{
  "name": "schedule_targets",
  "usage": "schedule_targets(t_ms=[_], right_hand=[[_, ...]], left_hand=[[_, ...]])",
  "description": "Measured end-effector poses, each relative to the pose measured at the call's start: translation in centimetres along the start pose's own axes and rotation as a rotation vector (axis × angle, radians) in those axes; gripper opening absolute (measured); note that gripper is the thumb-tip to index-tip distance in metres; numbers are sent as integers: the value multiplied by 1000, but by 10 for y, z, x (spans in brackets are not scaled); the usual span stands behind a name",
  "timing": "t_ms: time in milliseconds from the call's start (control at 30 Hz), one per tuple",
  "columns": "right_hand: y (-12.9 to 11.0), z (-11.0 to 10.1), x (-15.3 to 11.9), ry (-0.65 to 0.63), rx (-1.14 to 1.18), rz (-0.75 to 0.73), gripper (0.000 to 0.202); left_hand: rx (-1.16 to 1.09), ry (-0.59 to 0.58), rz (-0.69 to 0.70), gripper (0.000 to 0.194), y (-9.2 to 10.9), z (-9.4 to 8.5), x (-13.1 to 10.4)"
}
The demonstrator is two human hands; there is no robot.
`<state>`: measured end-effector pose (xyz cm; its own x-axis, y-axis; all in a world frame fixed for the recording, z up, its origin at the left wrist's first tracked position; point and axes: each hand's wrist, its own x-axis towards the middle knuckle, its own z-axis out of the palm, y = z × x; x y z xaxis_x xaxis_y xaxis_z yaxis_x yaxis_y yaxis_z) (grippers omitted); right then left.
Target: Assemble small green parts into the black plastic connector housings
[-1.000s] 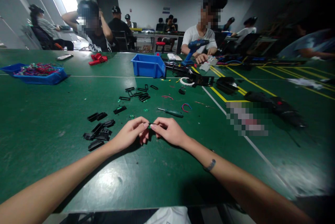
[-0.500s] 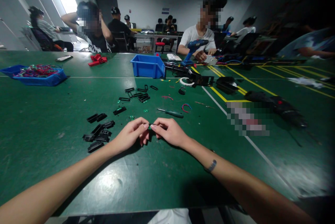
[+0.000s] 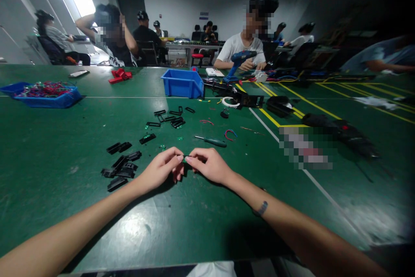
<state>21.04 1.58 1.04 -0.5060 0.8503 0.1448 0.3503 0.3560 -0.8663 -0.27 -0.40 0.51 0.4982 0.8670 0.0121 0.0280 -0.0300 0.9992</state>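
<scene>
Both arms (image 3: pixel 97 211) angle inward over the table (image 3: pixel 181 225); the left hand (image 3: pixel 164 167) and right hand (image 3: pixel 209 164) face each other, fingers curled; thumbs and forefingers pinch a small black-and-green part (image 3: pixel 185 158) in the narrow gap between them; green tabletop extends from the fingers to the near edge; a screwdriver (image 3: pixel 210 141) lies just beyond the right fingers, black cases (image 3: pixel 121 167) left of the left fingers, black frames (image 3: pixel 177 121) farther beyond both; from where I stand, the part's long axis appears crosswise, hand to hand, its ends hidden by fingertips.
</scene>
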Motion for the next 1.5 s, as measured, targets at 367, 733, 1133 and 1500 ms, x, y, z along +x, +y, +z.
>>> schedule_targets(t_ms=[367,733,1133,1500], right_hand=[[0,0,-1,19,-7,-19,34],[0,0,-1,17,-32,-36,33],[1,0,-1,-1,-8,-51,33],[3,0,0,5,-15,-44,32]], left_hand=[[35,4,13,34,-1,0,0],[69,-1,17,34,-2,0,0],[72,-7,9,34,-1,-1,0],[58,18,-13,37,-1,0,2]])
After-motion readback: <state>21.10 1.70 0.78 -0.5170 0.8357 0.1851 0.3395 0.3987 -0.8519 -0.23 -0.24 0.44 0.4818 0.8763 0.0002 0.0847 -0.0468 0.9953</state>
